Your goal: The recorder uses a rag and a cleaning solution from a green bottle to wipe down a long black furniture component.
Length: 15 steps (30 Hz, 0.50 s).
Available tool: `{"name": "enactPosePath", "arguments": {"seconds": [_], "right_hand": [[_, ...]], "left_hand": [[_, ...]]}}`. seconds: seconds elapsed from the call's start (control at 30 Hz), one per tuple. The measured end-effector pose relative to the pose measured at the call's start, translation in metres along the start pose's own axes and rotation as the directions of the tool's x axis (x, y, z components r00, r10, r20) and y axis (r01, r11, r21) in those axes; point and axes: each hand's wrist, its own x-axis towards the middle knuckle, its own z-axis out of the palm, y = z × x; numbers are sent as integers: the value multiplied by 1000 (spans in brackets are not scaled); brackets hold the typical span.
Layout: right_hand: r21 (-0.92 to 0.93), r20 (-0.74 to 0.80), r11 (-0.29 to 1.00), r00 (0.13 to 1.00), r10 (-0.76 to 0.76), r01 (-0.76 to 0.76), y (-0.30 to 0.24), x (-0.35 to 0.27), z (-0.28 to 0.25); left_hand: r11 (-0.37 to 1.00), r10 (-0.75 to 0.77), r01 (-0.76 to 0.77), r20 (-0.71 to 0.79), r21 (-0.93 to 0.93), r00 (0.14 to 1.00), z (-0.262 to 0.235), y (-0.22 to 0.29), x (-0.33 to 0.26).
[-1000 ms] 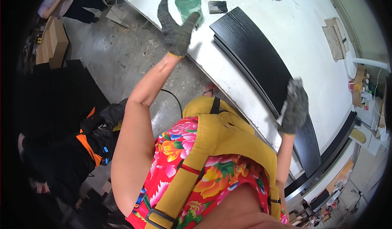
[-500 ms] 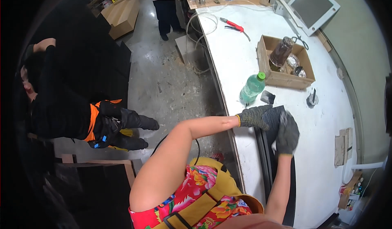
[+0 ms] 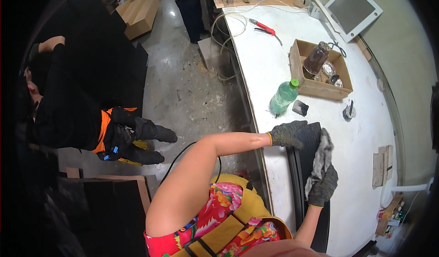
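A long black board (image 3: 302, 165) lies on the white workbench (image 3: 366, 133). My left hand (image 3: 287, 134), in a dark knit glove, presses flat on the board's far end with the fingers spread. My right hand (image 3: 323, 186), also gloved, grips a grey rag (image 3: 320, 158) that rests on the board's top surface. Both forearms come up from the lower edge of the picture.
A green plastic bottle (image 3: 284, 96) stands just beyond the board. Behind it sit a cardboard box (image 3: 320, 71) with jars, a red-handled tool (image 3: 264, 27) and a monitor (image 3: 353, 10). A person in black with an orange patch (image 3: 82, 119) crouches on the floor at left.
My view has swung up the bench. My left hand dropped from raised near the bottle onto the board's end, and my right hand now holds the rag on the board.
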Motion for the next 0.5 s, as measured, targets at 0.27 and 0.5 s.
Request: {"name": "enactPosePath", "arguments": {"seconds": [0.27, 0.5], "right_hand": [[527, -268, 836, 905, 331, -150, 18, 10, -6], [84, 9, 996, 1000, -5, 4, -13, -41, -89]], "left_hand": [[999, -1, 1, 3, -51, 1000, 20, -4, 8], [1000, -21, 20, -51, -21, 998, 13, 3, -1]]}}
